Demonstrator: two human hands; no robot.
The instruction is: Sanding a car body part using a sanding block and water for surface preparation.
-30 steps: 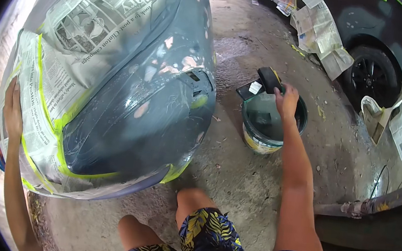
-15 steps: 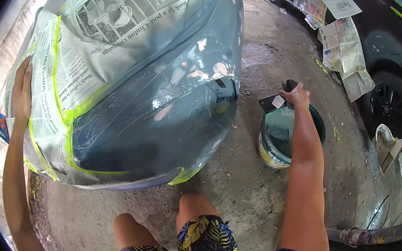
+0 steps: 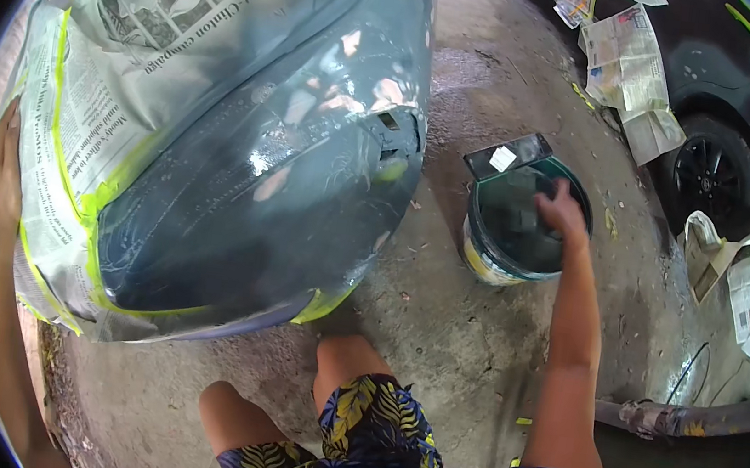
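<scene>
My left hand (image 3: 6, 160) lies flat, fingers stretched, against the newspaper masking (image 3: 71, 139) on the left side of a grey-blue car body corner (image 3: 248, 210). The bodywork is wet and streaked, with light patches. To its right stands a dark green bucket (image 3: 475, 232). My right hand (image 3: 565, 209) is down inside the bucket's mouth, near the dark water (image 3: 520, 218). Motion smears its fingers, and whatever they may hold is hidden. Across the bucket's far-left rim rests a flat black rectangular piece (image 3: 531, 148) with a small white patch (image 3: 501, 159).
Yellow-green tape (image 3: 96, 202) edges the newspaper. At the right stands a dark car with a black wheel (image 3: 713, 175) and hanging newspaper (image 3: 630, 69). Below it, a long dark bumper-like part (image 3: 696, 417) lies across the rough concrete floor (image 3: 447, 335).
My right hand has left the black piece at the bucket's rim and moved down into the bucket. The whole view has shifted slightly. My left hand stays on the newspaper.
</scene>
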